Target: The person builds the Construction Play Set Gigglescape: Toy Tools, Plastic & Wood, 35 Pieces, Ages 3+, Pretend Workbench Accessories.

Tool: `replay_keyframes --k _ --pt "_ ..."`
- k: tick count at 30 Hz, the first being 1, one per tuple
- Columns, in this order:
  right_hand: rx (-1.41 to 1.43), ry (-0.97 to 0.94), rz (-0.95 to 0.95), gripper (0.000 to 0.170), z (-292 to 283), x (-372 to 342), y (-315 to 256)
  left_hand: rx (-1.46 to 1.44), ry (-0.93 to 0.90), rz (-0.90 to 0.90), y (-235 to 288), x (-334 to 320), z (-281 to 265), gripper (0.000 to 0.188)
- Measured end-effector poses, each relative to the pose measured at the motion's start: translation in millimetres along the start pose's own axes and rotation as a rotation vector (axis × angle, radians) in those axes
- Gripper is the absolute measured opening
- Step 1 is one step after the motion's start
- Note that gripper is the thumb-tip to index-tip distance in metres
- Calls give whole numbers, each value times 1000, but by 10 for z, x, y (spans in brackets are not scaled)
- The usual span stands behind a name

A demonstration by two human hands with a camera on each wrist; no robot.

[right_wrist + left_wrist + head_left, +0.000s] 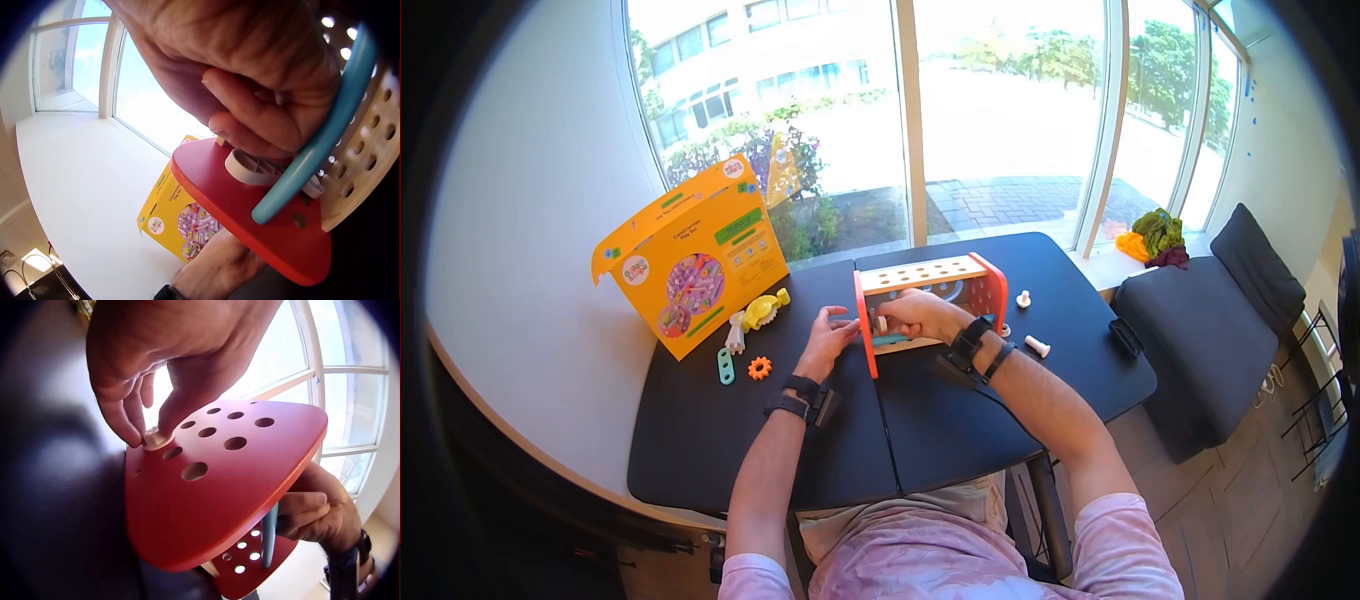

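Note:
A wooden toy frame with red perforated side panels point(206, 506) and a holed top board point(925, 272) stands on the black table. Outside the left panel, my left hand point(828, 342) pinches a pale bolt head point(155, 439) seated in one of the holes. My right hand point(930, 314) reaches inside the frame with its fingers curled near the same panel, beside a white slotted part point(253, 169) lying against it. What those fingers hold is hidden. A blue rod point(312, 150) runs past my right hand to the panel.
Left of the frame are a yellow box point(700, 260), a yellow toy piece point(762, 308), a teal strip point(726, 366) and an orange gear point(760, 368). On the right lie a white bolt point(1037, 346), a small peg point(1024, 299) and a black case point(1126, 337).

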State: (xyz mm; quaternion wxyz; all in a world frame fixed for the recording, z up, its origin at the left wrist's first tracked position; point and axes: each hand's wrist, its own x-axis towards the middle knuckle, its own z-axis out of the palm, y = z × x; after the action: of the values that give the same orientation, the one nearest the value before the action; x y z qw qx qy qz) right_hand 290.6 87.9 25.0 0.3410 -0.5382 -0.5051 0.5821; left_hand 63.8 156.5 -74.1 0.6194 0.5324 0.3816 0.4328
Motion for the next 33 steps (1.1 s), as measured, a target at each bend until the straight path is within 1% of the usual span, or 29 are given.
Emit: replay_keyframes --k 3,7,10,13,14,16,19,21,25,28,31,32,33 --pt "16 -8 18 24 -8 3 0 44 5 26 72 -59 49 52" --pt "54 -16 20 25 -15 24 25 69 6 36 44 -16 16 54" --pt "136 -23 31 25 -40 80 62 93 12 36 16 4 4 54" --pt "161 -56 15 22 -73 99 72 113 24 25 20 9 9 52" --pt "159 -39 13 21 -54 82 53 116 27 22 10 20 6 52" --pt "156 -6 7 23 -5 42 41 123 29 19 -17 33 -1 51" --pt "180 -14 -45 23 -24 21 76 122 30 14 -53 65 -22 49" --pt "191 -27 -31 24 -54 -22 104 104 40 -2 -73 87 -28 49" --pt "274 -37 -12 24 -94 -247 63 160 31 -46 60 18 14 45" --pt "264 -68 -22 23 -134 -523 -31 159 50 -49 73 -14 30 45" --pt "192 -178 -33 24 -264 -715 -61 157 75 -36 89 -49 18 44" --pt "157 -192 -28 29 -298 -782 -55 160 79 -35 111 -67 0 44" --pt "125 -229 -69 31 -327 -859 -66 164 83 -34 134 -82 -29 44"
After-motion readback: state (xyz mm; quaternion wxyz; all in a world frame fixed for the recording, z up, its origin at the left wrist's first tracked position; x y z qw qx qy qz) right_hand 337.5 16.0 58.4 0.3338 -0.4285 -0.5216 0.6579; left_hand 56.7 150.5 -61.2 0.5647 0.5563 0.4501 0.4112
